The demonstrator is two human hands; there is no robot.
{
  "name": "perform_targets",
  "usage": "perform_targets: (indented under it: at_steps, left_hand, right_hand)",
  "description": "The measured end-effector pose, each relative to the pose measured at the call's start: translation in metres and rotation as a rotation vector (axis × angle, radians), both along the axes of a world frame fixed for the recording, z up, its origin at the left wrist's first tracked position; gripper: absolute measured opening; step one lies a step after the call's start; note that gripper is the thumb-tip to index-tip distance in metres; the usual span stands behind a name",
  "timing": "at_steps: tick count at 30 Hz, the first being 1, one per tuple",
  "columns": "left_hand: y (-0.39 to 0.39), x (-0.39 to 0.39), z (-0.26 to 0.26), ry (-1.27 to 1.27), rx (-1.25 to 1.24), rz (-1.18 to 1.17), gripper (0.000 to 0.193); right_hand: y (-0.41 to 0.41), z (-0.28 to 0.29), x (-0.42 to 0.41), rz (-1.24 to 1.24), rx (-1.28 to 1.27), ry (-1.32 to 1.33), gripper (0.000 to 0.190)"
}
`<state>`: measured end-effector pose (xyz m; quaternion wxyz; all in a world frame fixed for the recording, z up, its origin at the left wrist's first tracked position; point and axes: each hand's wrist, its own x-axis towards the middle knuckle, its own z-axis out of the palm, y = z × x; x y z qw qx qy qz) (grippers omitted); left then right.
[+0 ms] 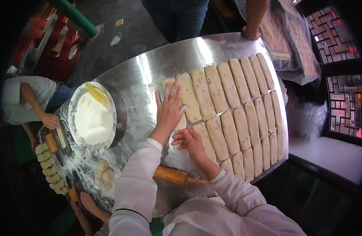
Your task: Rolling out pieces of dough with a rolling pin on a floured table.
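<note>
On the metal table (130, 69) lie rows of long, flattened dough strips (225, 85) with dark flecks. My left hand (170, 107) rests flat, fingers spread, over the leftmost strip (181, 123), which it partly hides. Flour whitens its fingertips. Just below and to the right, my right hand (191, 144) hovers near that strip's lower end with its fingers loosely bent and nothing in them. A wooden rolling pin (172, 175) lies near the table's front edge, partly hidden by my left sleeve.
To the left stands a metal bowl of flour (93, 124) with a yellow scoop (96, 93). Dough balls (103, 175), folded dough pieces (48, 165) and a wooden-handled knife (72, 191) lie farther left. Co-workers' hands are at the left edge; another person's hand (251, 33) leans on the far corner.
</note>
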<state>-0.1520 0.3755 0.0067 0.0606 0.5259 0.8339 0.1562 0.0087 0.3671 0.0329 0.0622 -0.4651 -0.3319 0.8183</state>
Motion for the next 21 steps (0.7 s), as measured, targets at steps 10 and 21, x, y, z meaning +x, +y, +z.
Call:
perform_targets:
  at_steps: [10, 21]
  left_hand:
    - [-0.025, 0.029, 0.012, -0.046, 0.019, 0.022, 0.073]
    - [-0.169, 0.155, 0.033, -0.174, 0.045, 0.039, 0.057]
  right_hand:
    - [-0.01, 0.007, 0.028, 0.237, 0.166, 0.021, 0.027]
    - [-0.086, 0.0, 0.133, 0.966, 1.136, -0.06, 0.057]
